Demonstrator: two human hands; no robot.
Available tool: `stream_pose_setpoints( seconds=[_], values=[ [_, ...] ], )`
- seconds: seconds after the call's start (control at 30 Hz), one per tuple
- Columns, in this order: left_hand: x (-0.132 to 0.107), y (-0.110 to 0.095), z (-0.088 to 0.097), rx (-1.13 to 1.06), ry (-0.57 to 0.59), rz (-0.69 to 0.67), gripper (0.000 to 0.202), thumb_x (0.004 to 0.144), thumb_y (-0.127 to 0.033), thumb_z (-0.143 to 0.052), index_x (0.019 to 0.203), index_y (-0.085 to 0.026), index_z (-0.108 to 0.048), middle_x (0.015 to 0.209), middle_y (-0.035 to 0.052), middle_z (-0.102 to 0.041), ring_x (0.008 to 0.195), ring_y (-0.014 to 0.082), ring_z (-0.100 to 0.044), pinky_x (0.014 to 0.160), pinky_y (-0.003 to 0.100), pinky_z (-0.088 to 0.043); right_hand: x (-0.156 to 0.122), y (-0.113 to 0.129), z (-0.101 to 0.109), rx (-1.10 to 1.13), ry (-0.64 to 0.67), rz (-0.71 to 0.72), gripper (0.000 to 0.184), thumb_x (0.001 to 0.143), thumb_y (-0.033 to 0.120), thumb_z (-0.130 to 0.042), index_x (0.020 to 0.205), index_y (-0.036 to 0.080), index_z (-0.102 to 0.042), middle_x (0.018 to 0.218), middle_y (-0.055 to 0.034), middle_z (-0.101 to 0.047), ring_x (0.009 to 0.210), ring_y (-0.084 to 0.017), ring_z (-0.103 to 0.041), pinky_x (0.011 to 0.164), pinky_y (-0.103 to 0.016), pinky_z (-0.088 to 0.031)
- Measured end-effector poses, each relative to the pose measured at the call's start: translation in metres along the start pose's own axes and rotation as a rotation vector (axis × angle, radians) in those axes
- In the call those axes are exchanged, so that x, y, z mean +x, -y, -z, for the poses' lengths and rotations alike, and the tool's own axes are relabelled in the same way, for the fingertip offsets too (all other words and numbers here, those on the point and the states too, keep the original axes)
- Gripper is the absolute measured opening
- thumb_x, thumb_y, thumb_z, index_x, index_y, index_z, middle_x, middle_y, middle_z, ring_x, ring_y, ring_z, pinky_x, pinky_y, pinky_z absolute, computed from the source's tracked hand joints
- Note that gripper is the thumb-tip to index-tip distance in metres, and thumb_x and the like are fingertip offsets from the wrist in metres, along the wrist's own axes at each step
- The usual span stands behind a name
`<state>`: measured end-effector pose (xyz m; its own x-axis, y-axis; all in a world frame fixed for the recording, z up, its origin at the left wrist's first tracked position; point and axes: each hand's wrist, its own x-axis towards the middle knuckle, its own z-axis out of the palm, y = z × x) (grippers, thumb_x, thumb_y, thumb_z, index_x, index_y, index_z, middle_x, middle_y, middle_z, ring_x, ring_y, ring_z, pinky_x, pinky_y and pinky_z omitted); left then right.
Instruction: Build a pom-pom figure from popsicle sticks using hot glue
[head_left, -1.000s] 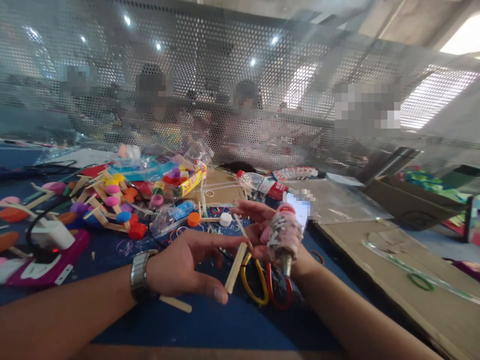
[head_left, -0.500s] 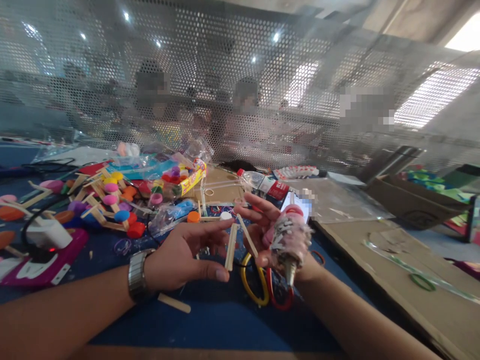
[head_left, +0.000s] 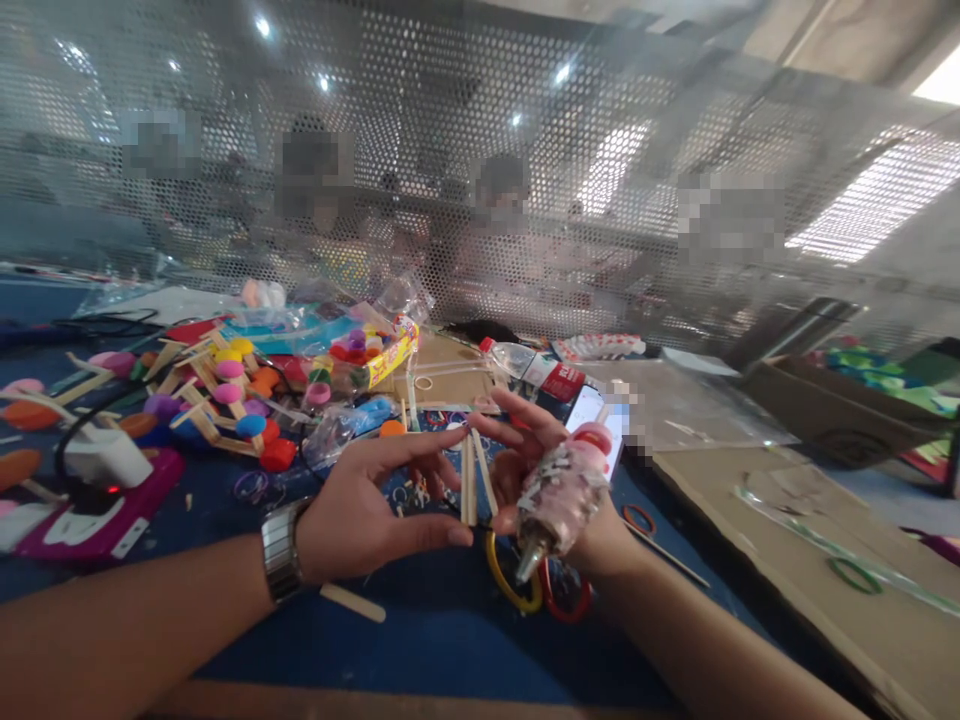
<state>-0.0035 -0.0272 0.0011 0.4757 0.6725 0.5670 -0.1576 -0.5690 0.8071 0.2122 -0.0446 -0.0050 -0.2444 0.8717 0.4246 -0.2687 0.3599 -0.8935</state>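
Note:
My left hand [head_left: 352,505], with a metal watch at the wrist, holds a pair of joined wooden craft sticks [head_left: 468,485] upright between thumb and index finger. My right hand [head_left: 536,425] has a single wooden stick [head_left: 484,475] between its fingertips, slanting, its top touching or close to the joined pair's top. The same hand carries a pink hot glue gun [head_left: 566,490] wrapped in stringy glue, nozzle pointing down toward me. Beneath it show a yellow loop [head_left: 514,595] and a red loop [head_left: 566,600], like scissor handles. A loose craft stick [head_left: 352,603] lies on the blue table.
Stick-and-bottle-cap pieces [head_left: 217,400] are heaped at left, beside a purple power strip [head_left: 150,510] with a white plug. Behind my hands are a bottle [head_left: 551,373] and a phone [head_left: 611,425]. Cardboard [head_left: 757,540] and a box [head_left: 825,410] stand right. A perforated screen [head_left: 420,180] rises behind.
The joined sticks have turned more upright, and the single stick has come closer to them. The glue gun's nozzle has swung left. The view has shifted slightly.

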Motion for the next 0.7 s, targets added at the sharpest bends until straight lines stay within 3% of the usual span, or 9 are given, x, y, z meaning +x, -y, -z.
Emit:
stream_pose_setpoints(
  seconds=[0.3, 0.57, 0.7],
  values=[
    [-0.0009, -0.0008, 0.0006, 0.052, -0.052, 0.045, 0.067, 0.069, -0.034, -0.091, 0.131, -0.021, -0.069, 0.089, 0.0087, -0.076, 0.075, 0.0174, -0.068, 0.072, 0.032, -0.058, -0.0029, -0.0001, 0.0003, -0.020, 0.002, 0.003, 0.086, 0.060, 0.021, -0.094, 0.136, 0.036, -0.057, 0.133, -0.0091, -0.069, 0.052, -0.007, -0.045, 0.046, -0.027, -0.040],
    [0.0008, -0.0011, -0.0014, 0.054, -0.057, 0.014, 0.067, 0.068, -0.036, -0.091, 0.129, -0.020, -0.070, 0.089, 0.0081, -0.077, 0.074, 0.0165, -0.068, 0.071, 0.030, -0.058, -0.0053, 0.0019, -0.0002, -0.046, 0.004, 0.005, 0.085, 0.063, 0.019, -0.093, 0.138, 0.034, -0.056, 0.134, -0.0106, -0.068, 0.069, -0.014, -0.059, 0.050, -0.026, -0.043],
    [0.0013, -0.0035, -0.0007, 0.105, -0.063, 0.031, 0.066, 0.068, -0.039, -0.091, 0.128, -0.020, -0.070, 0.090, 0.0078, -0.077, 0.076, 0.0172, -0.069, 0.073, 0.030, -0.058, -0.0066, 0.0014, -0.0006, -0.065, -0.018, -0.005, 0.085, 0.063, 0.022, -0.094, 0.138, 0.033, -0.056, 0.135, -0.0123, -0.068, 0.069, -0.015, -0.060, 0.050, -0.026, -0.044]
  ],
)
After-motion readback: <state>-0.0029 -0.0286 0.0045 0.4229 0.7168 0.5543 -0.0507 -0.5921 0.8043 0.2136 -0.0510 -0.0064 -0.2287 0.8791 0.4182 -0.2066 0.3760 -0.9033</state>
